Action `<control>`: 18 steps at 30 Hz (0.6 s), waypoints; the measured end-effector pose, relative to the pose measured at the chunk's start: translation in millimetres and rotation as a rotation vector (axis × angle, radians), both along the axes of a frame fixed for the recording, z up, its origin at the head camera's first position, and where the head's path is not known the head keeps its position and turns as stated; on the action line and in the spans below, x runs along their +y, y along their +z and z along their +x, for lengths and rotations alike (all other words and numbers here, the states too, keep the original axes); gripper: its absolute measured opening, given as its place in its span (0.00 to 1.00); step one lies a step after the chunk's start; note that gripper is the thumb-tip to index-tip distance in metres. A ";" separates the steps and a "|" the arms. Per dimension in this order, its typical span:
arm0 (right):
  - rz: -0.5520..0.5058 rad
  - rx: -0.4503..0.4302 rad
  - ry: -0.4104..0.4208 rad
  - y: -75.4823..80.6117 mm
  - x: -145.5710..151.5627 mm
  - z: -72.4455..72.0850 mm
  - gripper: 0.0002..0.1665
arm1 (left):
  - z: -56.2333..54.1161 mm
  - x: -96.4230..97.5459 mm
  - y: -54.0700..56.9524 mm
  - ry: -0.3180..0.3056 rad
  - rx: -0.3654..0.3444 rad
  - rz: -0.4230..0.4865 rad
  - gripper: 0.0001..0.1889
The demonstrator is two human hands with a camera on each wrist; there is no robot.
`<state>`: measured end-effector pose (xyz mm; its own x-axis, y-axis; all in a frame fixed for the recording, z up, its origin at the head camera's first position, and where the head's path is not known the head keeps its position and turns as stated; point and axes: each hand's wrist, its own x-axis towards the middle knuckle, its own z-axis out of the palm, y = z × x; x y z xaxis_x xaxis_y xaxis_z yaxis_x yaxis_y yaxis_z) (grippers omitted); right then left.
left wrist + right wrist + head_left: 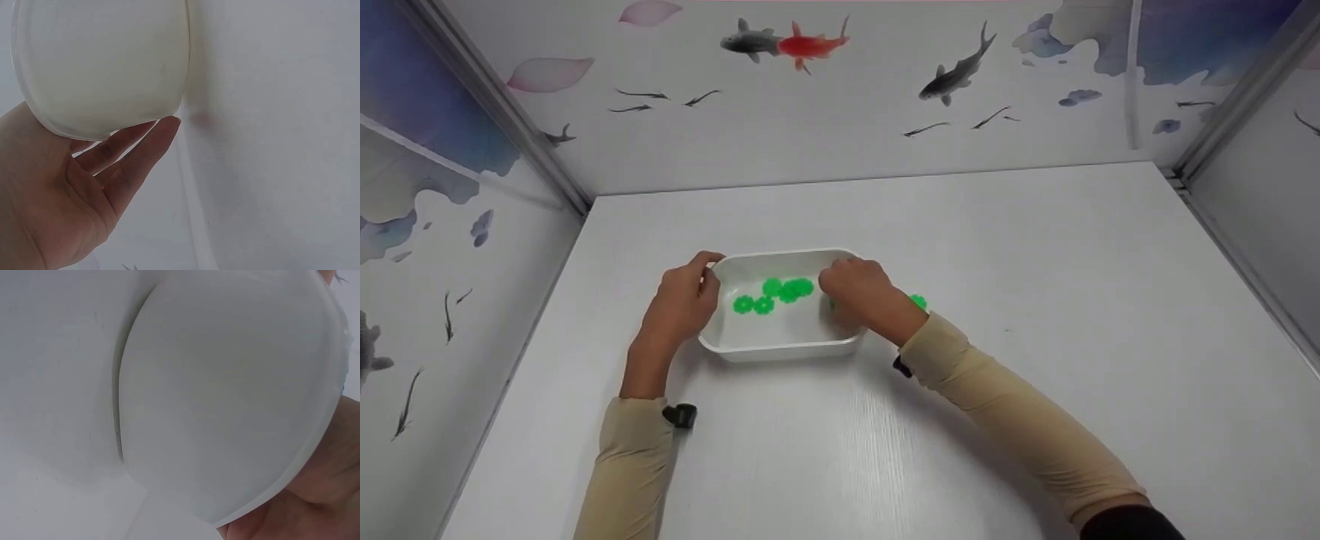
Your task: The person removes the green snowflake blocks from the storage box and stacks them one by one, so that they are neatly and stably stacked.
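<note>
A white rectangular tray with rounded corners stands on the table. Several green flower-shaped pieces lie on its floor, some overlapping. My left hand holds the tray's left end, its fingers along the outer wall in the left wrist view. My right hand reaches over the right end with fingers bent down into the tray. Those fingertips are hidden, and I cannot tell whether they pinch anything. In the right wrist view the tray's outer wall covers much of this hand.
Another green piece shows just beyond the right wrist, outside the tray. White panels printed with fish and petals enclose the white table at the back and sides.
</note>
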<state>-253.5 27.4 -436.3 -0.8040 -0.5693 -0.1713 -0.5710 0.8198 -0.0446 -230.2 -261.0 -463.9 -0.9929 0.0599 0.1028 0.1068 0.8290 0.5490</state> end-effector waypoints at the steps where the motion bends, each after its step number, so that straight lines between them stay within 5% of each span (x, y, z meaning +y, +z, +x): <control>1: -0.010 0.011 0.005 -1.3 0.2 0.0 0.11 | -0.1 0.0 -0.1 -0.002 0.006 -0.003 0.21; 8: -0.088 0.056 0.024 -11.0 1.9 -1.2 0.10 | -0.5 0.5 -0.2 0.009 -0.008 -0.006 0.21; 18: -0.035 0.029 0.033 -1.4 -0.6 5.0 0.10 | 0.3 0.8 1.1 0.009 -0.013 -0.002 0.21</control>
<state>-248.5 26.8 -437.7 -0.7888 -0.6012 -0.1278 -0.5994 0.7985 -0.0560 -229.9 -260.2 -462.8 -0.9946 0.0516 0.0901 0.0928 0.8312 0.5482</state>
